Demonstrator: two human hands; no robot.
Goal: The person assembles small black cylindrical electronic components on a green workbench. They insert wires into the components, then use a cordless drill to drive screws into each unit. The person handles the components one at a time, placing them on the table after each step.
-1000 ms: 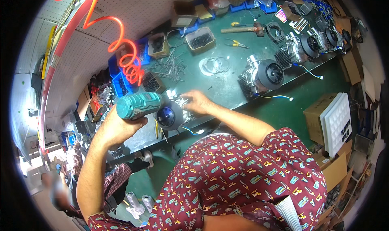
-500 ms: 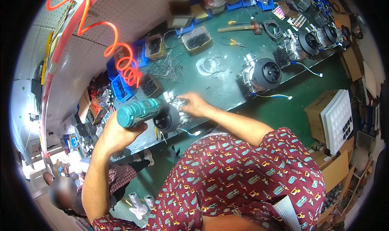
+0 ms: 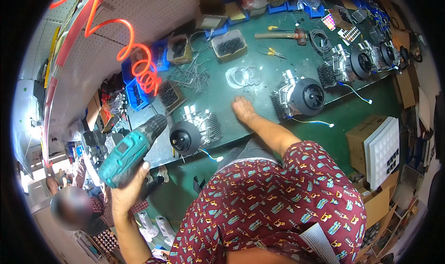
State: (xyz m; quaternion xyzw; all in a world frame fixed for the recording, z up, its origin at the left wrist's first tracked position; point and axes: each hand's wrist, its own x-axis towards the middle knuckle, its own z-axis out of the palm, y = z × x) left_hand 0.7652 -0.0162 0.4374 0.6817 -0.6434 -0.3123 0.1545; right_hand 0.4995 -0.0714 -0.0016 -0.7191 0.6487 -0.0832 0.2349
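Note:
My left hand (image 3: 130,185) is wrapped round the handle of a teal and black cordless drill (image 3: 125,155). The drill points up and right, apart from the nearest blower unit (image 3: 201,127), a silver metal body with fins and a black fan wheel. That unit sits near the bench's front edge, its white-plugged cable hanging over. My right hand (image 3: 242,109) rests on the bench between this unit and a second blower unit (image 3: 299,97). Its fingers are bunched together; what they hold, if anything, is hidden. Just beyond them lie thin flat metal rings (image 3: 244,76).
A green bench (image 3: 222,104) carries a screw box (image 3: 229,45), hex keys (image 3: 197,76), pliers (image 3: 272,52), a hammer (image 3: 282,36) and further blower units (image 3: 347,64). An orange coiled hose (image 3: 134,46) hangs at left. Another person (image 3: 92,203) is at lower left. Cartons (image 3: 366,134) stand at right.
My left hand has drawn the drill back, down and left, off the nearest blower unit. My right hand has let go of that unit and moved right onto the bench.

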